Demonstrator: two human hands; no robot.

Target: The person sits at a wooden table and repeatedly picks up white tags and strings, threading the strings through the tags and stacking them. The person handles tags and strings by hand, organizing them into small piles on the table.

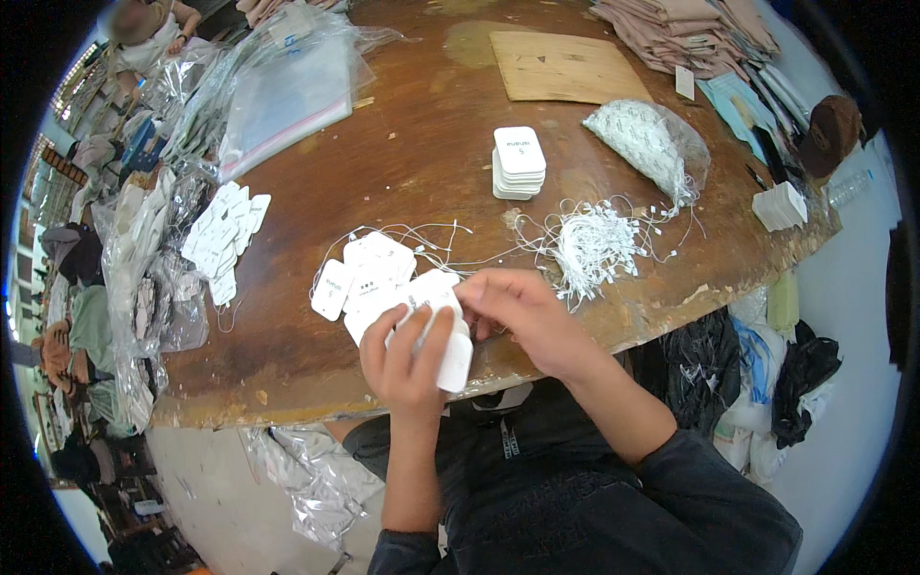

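My left hand (406, 352) lies over white card hang tags (454, 363) at the near edge of the wooden table, its fingers spread across them. At the right edge of these tags my right hand (521, 316) has thumb and forefinger pinched together; what is between them is too small to tell. Just beyond my left hand more tags (370, 273) lie in a loose pile, with white strings around them. A tangled bundle of white tag strings (593, 241) rests to the right. Farther back stands a neat stack of white tags (520, 162).
Strung tags (226, 233) lie at the left beside plastic-wrapped garments (136, 287). Clear plastic bags (287, 93) are at the back left. A wooden board (568, 68), a bag of strings (643, 144), folded fabric (668, 32) and another tag stack (780, 207) are on the right. A person sits at upper left.
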